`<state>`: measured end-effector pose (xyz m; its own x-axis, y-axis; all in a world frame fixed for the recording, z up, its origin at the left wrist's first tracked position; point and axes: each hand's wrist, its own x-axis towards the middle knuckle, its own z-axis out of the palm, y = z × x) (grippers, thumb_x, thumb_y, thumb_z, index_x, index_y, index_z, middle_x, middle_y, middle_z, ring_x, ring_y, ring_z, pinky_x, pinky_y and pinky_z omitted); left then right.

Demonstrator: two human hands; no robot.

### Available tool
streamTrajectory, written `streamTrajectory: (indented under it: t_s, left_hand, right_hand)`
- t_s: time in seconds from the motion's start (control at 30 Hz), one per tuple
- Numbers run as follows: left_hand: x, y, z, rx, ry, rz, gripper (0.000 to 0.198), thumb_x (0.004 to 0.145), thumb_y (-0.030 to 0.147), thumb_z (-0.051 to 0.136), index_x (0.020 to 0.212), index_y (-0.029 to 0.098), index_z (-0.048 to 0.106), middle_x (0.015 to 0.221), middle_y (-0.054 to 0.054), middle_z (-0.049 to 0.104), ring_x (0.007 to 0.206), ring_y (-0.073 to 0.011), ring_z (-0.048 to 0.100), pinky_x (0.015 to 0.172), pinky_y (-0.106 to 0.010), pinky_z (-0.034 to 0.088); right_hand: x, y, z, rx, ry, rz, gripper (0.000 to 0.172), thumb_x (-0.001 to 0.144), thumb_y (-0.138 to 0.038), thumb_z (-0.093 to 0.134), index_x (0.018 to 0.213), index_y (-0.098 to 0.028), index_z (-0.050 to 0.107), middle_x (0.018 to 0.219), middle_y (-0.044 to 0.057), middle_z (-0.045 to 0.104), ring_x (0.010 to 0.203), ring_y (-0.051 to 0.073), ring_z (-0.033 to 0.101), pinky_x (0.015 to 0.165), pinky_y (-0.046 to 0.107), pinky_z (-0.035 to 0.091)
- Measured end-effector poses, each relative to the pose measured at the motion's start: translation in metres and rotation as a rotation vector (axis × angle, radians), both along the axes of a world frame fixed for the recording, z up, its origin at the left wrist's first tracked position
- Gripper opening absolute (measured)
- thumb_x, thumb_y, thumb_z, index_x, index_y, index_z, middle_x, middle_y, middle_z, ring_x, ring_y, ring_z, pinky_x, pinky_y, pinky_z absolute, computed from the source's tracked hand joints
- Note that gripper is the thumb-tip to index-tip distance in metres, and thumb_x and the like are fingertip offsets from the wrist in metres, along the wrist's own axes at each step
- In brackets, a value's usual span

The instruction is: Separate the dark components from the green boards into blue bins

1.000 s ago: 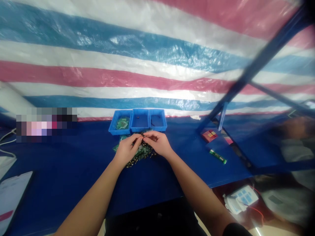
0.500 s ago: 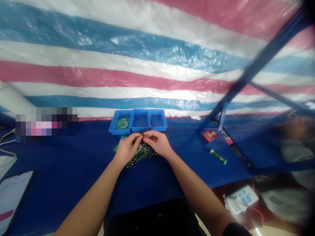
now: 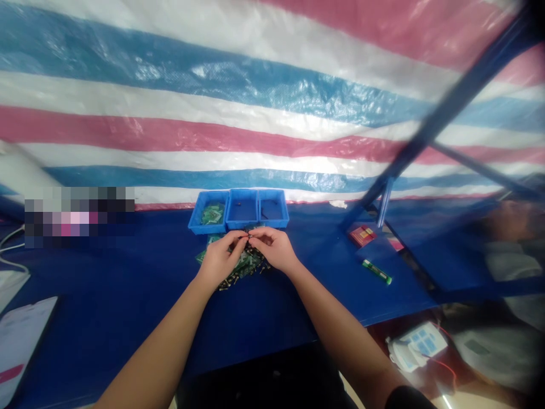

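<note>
My left hand (image 3: 220,257) and my right hand (image 3: 273,247) meet fingertip to fingertip, both pinched closed. Between them is a small dark part, too small to make out. Just beneath lies a pile of green circuit boards (image 3: 247,264) with dark and brass-coloured pieces along its near edge; my hands hide some of it. Behind the pile stand three joined blue bins. The left bin (image 3: 196,221) has green boards in it, the middle bin (image 3: 242,222) a tiny piece, and the right bin (image 3: 273,222) a small dark piece.
On the blue table (image 3: 128,295) a phone (image 3: 26,341) lies at the left. To the right are a red box (image 3: 362,235) and a green tube (image 3: 377,271), near a slanting blue post (image 3: 426,130). A blurred person (image 3: 511,244) is at the far right, past a white device (image 3: 417,345).
</note>
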<state>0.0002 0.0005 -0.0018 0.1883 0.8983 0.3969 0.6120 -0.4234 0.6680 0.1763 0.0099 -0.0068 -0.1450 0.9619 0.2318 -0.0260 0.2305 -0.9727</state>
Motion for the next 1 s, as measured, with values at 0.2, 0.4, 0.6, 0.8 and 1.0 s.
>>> streamTrajectory:
  t_s: [0.2,0.4,0.6,0.8,1.0]
  left_hand:
    - [-0.0004,0.0007,0.0012,0.015,0.050,0.010,0.028,0.095,0.043,0.047,0.096,0.020,0.065,0.071,0.001,0.067,0.059,-0.0119,0.062,0.059,-0.020,0.045]
    - [0.0004,-0.0012,0.0021,0.005,0.017,0.015,0.031,0.094,0.045,0.049,0.106,0.021,0.065,0.076,-0.001,0.070,0.063,-0.0135,0.064,0.059,-0.021,0.048]
    - [0.0001,-0.0004,0.0019,0.018,0.017,0.013,0.033,0.093,0.045,0.050,0.106,0.021,0.067,0.081,-0.002,0.071,0.067,-0.0139,0.064,0.058,-0.020,0.049]
    - [-0.0011,0.0004,0.0039,0.033,0.045,-0.006,0.030,0.094,0.043,0.049,0.100,0.021,0.068,0.083,-0.002,0.072,0.069,-0.0141,0.065,0.065,-0.022,0.048]
    - [-0.0007,-0.0003,0.0053,0.015,0.060,-0.016,0.029,0.095,0.042,0.047,0.096,0.020,0.066,0.073,0.000,0.068,0.063,-0.0131,0.062,0.061,-0.021,0.045]
  right_hand:
    - [-0.0010,0.0008,-0.0059,0.002,-0.005,0.005,0.026,0.077,-0.037,0.071,0.097,-0.021,0.072,0.101,0.006,0.073,0.091,0.020,0.070,0.083,0.034,0.057]
    - [0.0000,-0.0007,-0.0006,-0.001,0.000,-0.002,0.025,0.077,-0.036,0.071,0.096,-0.020,0.072,0.099,0.007,0.073,0.088,0.020,0.070,0.084,0.034,0.057]
    - [0.0004,-0.0013,0.0035,-0.016,-0.006,-0.003,0.027,0.078,-0.038,0.070,0.097,-0.020,0.072,0.098,0.006,0.073,0.088,0.019,0.070,0.081,0.032,0.058]
    - [0.0001,0.0002,-0.0005,-0.005,-0.037,-0.001,0.028,0.078,-0.038,0.070,0.100,-0.020,0.072,0.101,0.007,0.073,0.091,0.020,0.069,0.082,0.033,0.057]
    - [0.0000,-0.0004,-0.0003,0.001,-0.007,0.008,0.025,0.077,-0.035,0.071,0.098,-0.020,0.072,0.101,0.007,0.073,0.090,0.020,0.070,0.083,0.034,0.057]
